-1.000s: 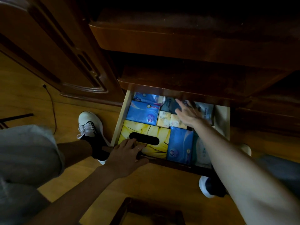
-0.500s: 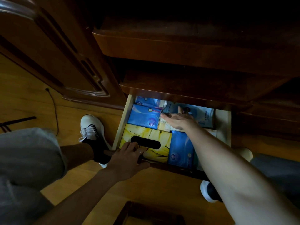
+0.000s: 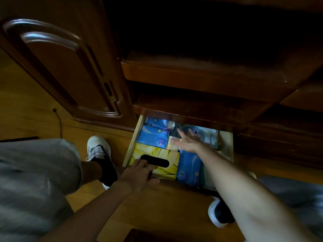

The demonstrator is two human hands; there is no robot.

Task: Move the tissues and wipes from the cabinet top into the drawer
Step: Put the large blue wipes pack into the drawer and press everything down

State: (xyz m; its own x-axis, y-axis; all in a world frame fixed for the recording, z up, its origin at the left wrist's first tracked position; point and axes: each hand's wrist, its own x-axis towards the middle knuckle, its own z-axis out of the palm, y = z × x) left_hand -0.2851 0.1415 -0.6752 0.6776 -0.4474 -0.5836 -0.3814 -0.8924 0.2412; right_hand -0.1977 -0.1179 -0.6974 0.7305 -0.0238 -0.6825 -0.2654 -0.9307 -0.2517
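The bottom drawer [image 3: 226, 144] of a dark wooden cabinet stands pulled out, packed with tissue and wipe packs. A yellow tissue box [image 3: 168, 155] with a black oval slot lies at the front left, blue packs [image 3: 153, 138] behind it, another blue pack [image 3: 188, 169] to its right, and a pale wipes pack [image 3: 208, 135] at the back right. My left hand [image 3: 139, 177] grips the drawer's front edge, fingers over the yellow box. My right hand [image 3: 187, 142] hovers flat with spread fingers over the middle packs, holding nothing.
A cabinet door [image 3: 66, 67] hangs open at the left. Cabinet ledges [image 3: 201, 75] jut out above the drawer. My shoes [image 3: 99, 151] stand on the wooden floor either side of the drawer, and a thin cable [image 3: 58, 119] runs along the floor at left.
My right hand has lifted off the packs at the drawer's back and its fingers have spread. The view has tilted up a little. My left hand stays on the drawer front.
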